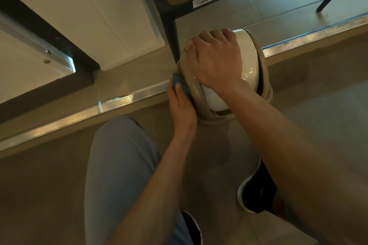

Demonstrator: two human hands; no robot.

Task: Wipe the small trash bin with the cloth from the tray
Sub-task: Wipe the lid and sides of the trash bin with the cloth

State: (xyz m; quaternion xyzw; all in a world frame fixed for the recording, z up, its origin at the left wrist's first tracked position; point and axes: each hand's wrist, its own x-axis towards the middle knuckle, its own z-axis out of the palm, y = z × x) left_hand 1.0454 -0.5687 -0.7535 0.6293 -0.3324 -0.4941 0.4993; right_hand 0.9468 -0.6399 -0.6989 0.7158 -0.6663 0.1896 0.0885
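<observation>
1. Bin sits on the floor by the metal floor strip, just beside a black table leg; white swing lid faces up, beige rim around it
2. Right hand lies over the top w/ fingers curled over the far edge, steadying the bin. Risk: the lid looks like a swing type, so weight on it could tip it inward & the hand loses its hold
3. Left hand presses the blue cloth against the bin's left side, just under the rim; fingers wrapped on the cloth, most of it hidden behind hand & rim
4. Risk: cloth is bunched small, so it probably covers little per pass; patches get missed, esp the far side & lower body, which can't be seen from here
5. Risk: a hard sideways push could slide or tip the light bin toward the table leg
6. Risk: person is crouched, knee & shoe near the bin; a shift of balance could knock it
7. Tray not in view
</observation>
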